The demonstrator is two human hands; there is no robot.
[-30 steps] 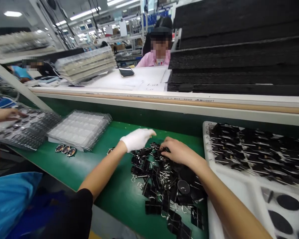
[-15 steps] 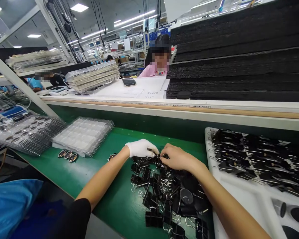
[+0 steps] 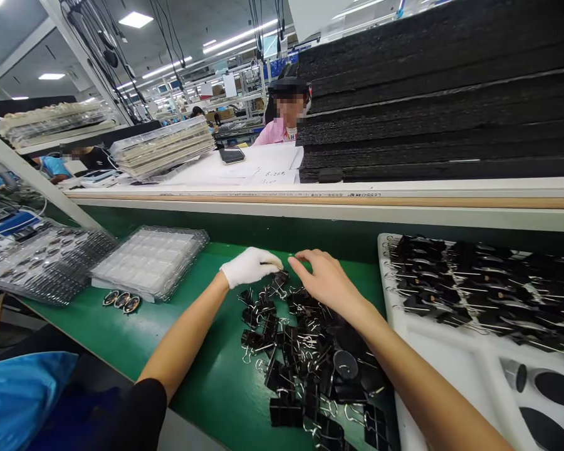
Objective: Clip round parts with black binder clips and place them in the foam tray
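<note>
My left hand [image 3: 251, 266], in a white glove, is at the back edge of a pile of black binder clips [image 3: 289, 351] on the green table. Its fingers are pressed together; whether anything is between them is too small to tell. Just right of it, my bare right hand [image 3: 317, 272] has thumb and index finger apart, with nothing seen between them. A round dark disc [image 3: 345, 364] lies among the clips. Three small round metal-rimmed pieces [image 3: 121, 300] lie in a row on the left side of the table.
Clear plastic trays [image 3: 150, 260] are stacked at the left. A white tray [image 3: 444, 351] on the right holds rows of black clipped parts and dark discs. Behind the table runs a white shelf edge [image 3: 244, 203] with a black foam stack [image 3: 427, 106]; a person sits beyond.
My two hands have moved apart. My right hand has opened its thumb and fingers and lifted off the clips. The left has shifted left and slightly back. The view has shifted a little.
</note>
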